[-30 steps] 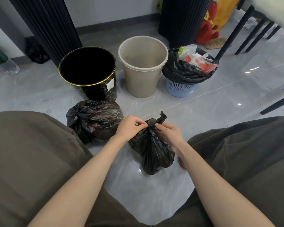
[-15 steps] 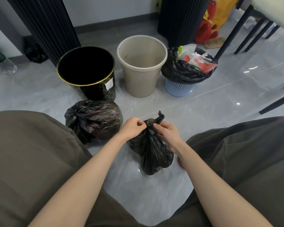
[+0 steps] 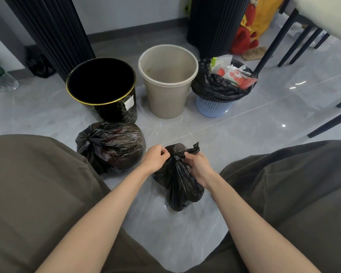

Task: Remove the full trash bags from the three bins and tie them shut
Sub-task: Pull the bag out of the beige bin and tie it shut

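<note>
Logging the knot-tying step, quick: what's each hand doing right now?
The left hand pinches the gathered neck of the small black bag.
The right hand pinches the same neck from the other side.

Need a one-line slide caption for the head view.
Left hand and right hand pinch the small bag at its neck; the tied bag lies beside it; blue bin unemptied.

We look down on a glossy grey marble-patterned tile floor (image 3: 244,133). At far left a clear plastic water bottle with a green label (image 3: 0,78) lies by the wall. A dark ribbed column (image 3: 53,30) stands at back left, and a second dark ribbed column (image 3: 217,24) right of centre. Beside that one sits a red and yellow plush toy (image 3: 244,36), with a brown cardboard scrap (image 3: 254,53) just in front. Slim black furniture legs (image 3: 272,41) slant down at upper right.
</note>
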Demonstrator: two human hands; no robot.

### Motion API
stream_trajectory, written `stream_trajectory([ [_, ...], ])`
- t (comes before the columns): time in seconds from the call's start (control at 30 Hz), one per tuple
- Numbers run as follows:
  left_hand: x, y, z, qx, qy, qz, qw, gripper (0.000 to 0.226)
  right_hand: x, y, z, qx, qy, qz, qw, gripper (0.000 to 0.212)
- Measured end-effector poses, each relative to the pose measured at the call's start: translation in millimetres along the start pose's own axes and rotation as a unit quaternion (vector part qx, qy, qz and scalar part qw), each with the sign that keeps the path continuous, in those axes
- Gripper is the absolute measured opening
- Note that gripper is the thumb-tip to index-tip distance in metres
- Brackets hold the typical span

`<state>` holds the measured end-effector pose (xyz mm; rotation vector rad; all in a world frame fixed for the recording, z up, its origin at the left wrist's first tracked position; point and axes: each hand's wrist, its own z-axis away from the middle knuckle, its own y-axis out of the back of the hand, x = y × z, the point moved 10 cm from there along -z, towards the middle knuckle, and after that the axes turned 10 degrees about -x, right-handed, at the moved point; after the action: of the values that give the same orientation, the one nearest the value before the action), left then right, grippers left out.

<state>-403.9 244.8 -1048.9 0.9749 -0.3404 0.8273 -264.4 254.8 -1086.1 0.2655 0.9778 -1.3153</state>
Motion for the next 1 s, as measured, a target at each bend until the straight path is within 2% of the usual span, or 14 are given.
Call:
stream_trajectory([
  [0.17, -2.3, -2.4, -0.8, -0.021, -0.018, 0.04, 0.999, 0.021, -9.9, 5.9, 6.3, 0.027, 0.001, 0.08, 0.996, 0.014],
  [0.3, -5.1, -9.9, -1.7, -0.048, -0.018, 0.092, 0.994, 0.032, -13.6, 3.0, 4.4, 0.015, 0.011, 0.083, 0.996, 0.016],
  [0.5, -7.2, -8.2, -5.3, -0.013, -0.028, 0.143, 0.989, 0.017, -16.2, -3.8, 5.5, -0.007, 0.022, 0.086, 0.996, 0.018],
  [0.63, -16.1, -10.1, -7.8, -0.012, 0.024, 0.159, 0.987, 0.025, -16.8, -5.6, 6.7, -0.014, 0.023, 0.101, 0.994, 0.017],
  [0.73, -21.2, -18.6, -10.4, -0.04, 0.05, 0.169, 0.984, 0.047, -15.4, -5.8, 6.1, -0.021, 0.02, 0.113, 0.993, 0.016],
  [0.9, -12.0, -23.7, -11.2, -0.051, 0.017, 0.22, 0.974, 0.038, -12.6, -3.4, 2.4, -0.025, 0.012, 0.116, 0.993, 0.016],
  [1.0, -9.3, -17.2, -11.7, -0.032, -0.007, 0.227, 0.973, 0.034, -9.9, 1.1, -0.3, -0.017, 0.008, 0.105, 0.994, 0.016],
])
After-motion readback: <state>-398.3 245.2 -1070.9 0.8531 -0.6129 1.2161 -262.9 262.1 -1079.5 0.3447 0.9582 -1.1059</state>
